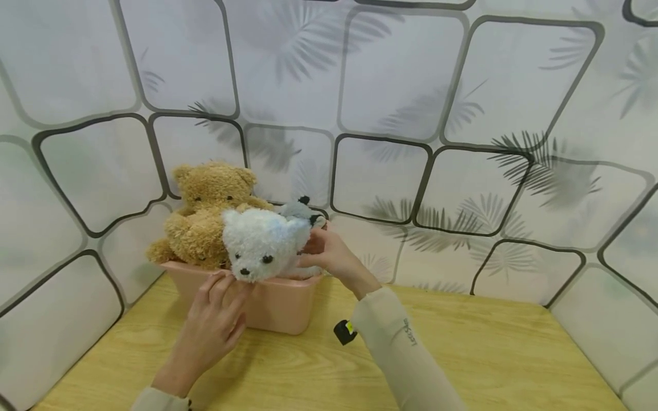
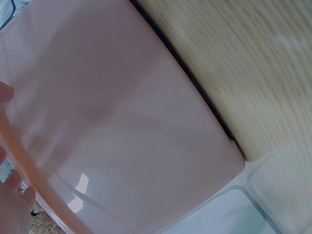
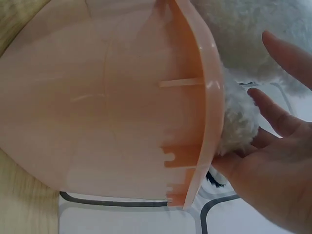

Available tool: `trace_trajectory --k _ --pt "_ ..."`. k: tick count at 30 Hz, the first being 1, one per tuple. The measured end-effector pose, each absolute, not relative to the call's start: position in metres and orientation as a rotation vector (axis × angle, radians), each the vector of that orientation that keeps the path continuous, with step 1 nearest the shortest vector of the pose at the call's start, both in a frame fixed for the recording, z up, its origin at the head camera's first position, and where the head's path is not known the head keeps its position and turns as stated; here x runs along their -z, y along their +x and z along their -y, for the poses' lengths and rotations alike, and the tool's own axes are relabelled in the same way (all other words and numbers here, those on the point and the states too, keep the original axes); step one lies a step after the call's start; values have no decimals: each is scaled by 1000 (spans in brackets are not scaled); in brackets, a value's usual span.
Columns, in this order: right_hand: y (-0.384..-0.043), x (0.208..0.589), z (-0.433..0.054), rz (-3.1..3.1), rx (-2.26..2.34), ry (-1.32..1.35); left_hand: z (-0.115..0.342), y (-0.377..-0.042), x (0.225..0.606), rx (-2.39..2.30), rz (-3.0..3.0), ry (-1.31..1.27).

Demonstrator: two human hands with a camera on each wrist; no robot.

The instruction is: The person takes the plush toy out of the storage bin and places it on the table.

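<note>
A white plush bear (image 1: 264,245) leans over the front rim of a pink plastic bin (image 1: 277,305), its head tilted forward. A tan teddy bear (image 1: 205,222) sits in the bin's left part. Behind the white bear, a grey-and-white plush toy (image 1: 298,210) is partly hidden. My left hand (image 1: 213,319) has its bent fingers over the front rim, just below the white bear's chin. At the bin's right end, my right hand (image 1: 334,254) touches the white bear's side, thumb and forefinger apart; a white furry limb (image 3: 241,117) lies by its fingers at the rim.
The bin stands on a wood-grain table (image 1: 462,354) near its back left corner. A patterned wall covering (image 1: 380,177) rises close behind and beside it. A small black item (image 1: 344,331) with a yellow-green patch sits by the right sleeve.
</note>
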State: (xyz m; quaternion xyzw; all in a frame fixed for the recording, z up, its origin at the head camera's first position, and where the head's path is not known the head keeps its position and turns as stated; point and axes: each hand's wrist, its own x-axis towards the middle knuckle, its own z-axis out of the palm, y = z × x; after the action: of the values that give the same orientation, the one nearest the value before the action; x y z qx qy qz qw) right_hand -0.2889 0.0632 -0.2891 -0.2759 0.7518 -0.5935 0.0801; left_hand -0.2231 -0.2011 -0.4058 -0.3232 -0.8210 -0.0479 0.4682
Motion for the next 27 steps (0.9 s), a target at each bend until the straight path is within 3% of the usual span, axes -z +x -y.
trace_trajectory --k 11,27 --pt "-299 295 -47 -2423 1522 -1062 202 -223 406 89 2014 -784" --pt "-295 299 -24 -2982 719 -977 200 -222 405 109 1999 -777"
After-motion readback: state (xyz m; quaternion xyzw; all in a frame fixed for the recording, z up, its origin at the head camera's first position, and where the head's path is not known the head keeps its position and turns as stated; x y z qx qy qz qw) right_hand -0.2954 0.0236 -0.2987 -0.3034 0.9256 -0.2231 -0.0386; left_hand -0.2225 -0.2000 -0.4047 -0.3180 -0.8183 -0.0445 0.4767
